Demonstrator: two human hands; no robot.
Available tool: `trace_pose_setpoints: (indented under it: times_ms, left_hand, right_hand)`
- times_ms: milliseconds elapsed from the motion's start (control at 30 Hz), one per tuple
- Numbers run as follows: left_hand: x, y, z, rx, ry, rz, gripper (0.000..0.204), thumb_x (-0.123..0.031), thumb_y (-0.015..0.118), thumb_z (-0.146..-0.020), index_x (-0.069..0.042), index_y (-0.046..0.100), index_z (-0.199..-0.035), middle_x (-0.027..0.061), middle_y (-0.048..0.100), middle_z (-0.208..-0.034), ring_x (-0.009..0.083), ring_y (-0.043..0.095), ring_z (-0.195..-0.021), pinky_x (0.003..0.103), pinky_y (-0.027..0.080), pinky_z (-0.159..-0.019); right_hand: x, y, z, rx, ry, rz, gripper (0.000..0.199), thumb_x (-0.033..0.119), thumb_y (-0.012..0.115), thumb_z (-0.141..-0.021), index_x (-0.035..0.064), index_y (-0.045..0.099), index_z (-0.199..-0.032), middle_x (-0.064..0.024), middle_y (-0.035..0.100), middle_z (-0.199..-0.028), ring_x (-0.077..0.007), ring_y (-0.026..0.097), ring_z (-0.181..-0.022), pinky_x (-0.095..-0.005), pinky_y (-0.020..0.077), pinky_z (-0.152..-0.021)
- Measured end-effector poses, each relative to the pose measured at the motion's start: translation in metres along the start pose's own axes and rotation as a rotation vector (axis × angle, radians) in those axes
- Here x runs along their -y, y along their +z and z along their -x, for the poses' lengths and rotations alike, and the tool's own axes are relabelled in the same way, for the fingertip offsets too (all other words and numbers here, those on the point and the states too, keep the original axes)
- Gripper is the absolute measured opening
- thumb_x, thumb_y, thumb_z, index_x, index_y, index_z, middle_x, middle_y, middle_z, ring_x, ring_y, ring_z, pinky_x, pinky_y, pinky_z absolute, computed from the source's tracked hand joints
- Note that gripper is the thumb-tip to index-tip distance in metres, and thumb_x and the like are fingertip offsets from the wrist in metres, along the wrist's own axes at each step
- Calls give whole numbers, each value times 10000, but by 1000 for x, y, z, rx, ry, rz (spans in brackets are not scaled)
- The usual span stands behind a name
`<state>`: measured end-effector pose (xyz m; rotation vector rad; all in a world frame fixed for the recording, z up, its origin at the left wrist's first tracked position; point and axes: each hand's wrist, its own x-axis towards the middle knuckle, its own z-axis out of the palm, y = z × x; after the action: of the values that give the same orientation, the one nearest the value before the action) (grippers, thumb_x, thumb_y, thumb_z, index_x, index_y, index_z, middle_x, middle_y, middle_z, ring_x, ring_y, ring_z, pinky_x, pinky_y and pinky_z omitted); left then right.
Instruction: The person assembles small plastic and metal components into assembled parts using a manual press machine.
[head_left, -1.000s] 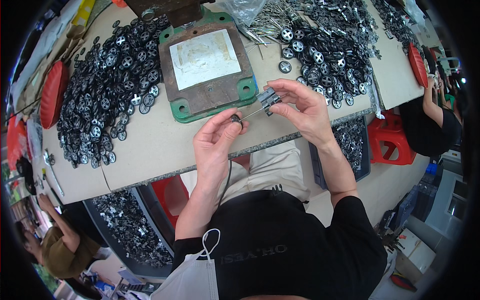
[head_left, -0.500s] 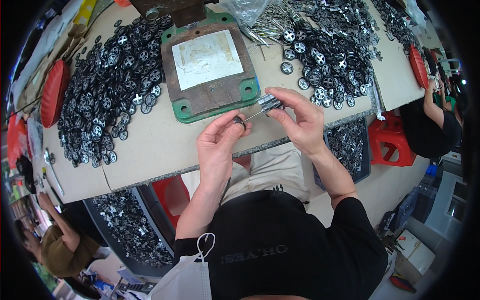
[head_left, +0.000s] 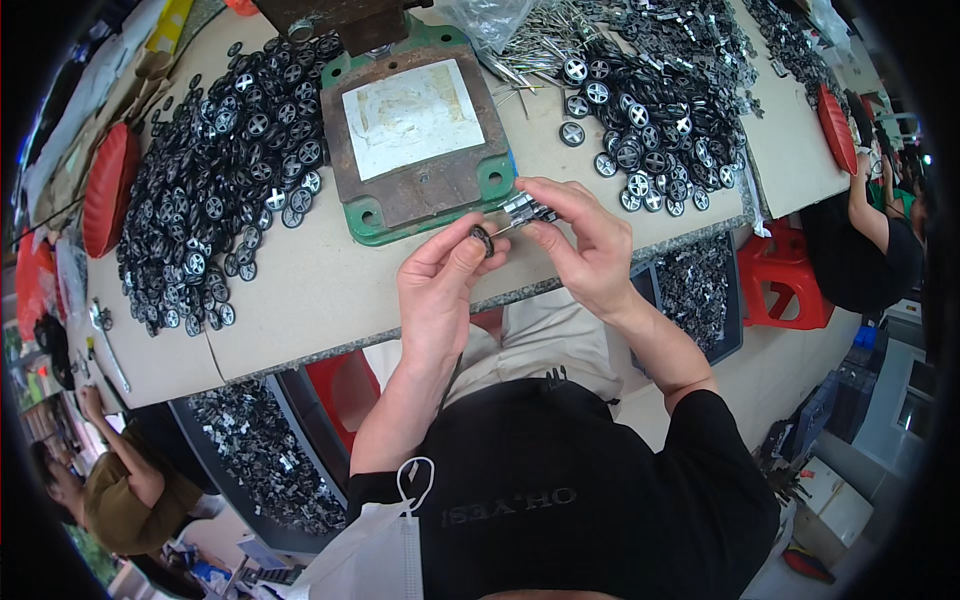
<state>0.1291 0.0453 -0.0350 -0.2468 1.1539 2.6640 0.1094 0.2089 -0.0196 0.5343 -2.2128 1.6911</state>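
Note:
Between the thumb and fingers of my left hand (head_left: pixel 432 290) is a small black toy wheel (head_left: pixel 483 241), held on edge. My right hand (head_left: pixel 588 245) pinches a small grey and dark block-shaped part (head_left: pixel 524 210) by its sides. A thin metal axle (head_left: pixel 503 228) runs from the wheel to the block; whether its far end sits inside the block cannot be made out. Both hands are over the table's near edge, just in front of a green and brown press base (head_left: pixel 382 228) with a white plate (head_left: pixel 415 120) on top.
Heaps of black wheels lie left (head_left: pixel 225 190) and right (head_left: pixel 655 150) of the press. Loose metal axles (head_left: pixel 530 55) and small dark parts lie at the back right. Bins of parts stand below the table edge, left (head_left: pixel 265 450) and right (head_left: pixel 695 295), near a red stool (head_left: pixel 785 275). Other people sit at both sides.
My right hand has moved left with the block, nearer to the wheel. Less of the axle shows between them. My left hand stays almost where it was, and the wheel is turned slightly.

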Motion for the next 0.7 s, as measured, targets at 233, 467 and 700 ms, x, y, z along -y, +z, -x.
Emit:
trace_pose_setpoints:
  times_ms: [233, 467, 700]
  left_hand:
    - [9, 3, 6, -103, 260, -288, 299, -33, 612, -832, 44, 570, -1118, 141, 639, -1000, 216, 633, -871, 299, 505, -799]
    - [2, 2, 6, -113, 285, -503, 298, 15, 609, -824, 59, 570, -1116, 138, 629, -1012, 178, 625, -885, 277, 502, -809]
    - [-3, 2, 2, -19, 107, -91, 277, -40, 594, -846, 40, 572, -1110, 156, 626, -1011, 245, 631, -890, 311, 527, -795]
  right_hand:
    - [3, 10, 3, -93, 380, -434, 366, -68, 602, -775, -2, 577, -1134, -119, 615, -1046, -125, 584, -899, -253, 485, -784]
    - [-6, 4, 3, 29, 234, -298, 413, -65, 589, -807, -17, 507, -1209, -105, 581, -1119, -139, 580, -929, -262, 481, -824]
    - [10, 4, -6, -50, 512, -683, 339, -44, 604, -808, -43, 551, -1143, -87, 604, -1048, -132, 571, -932, -258, 447, -856]
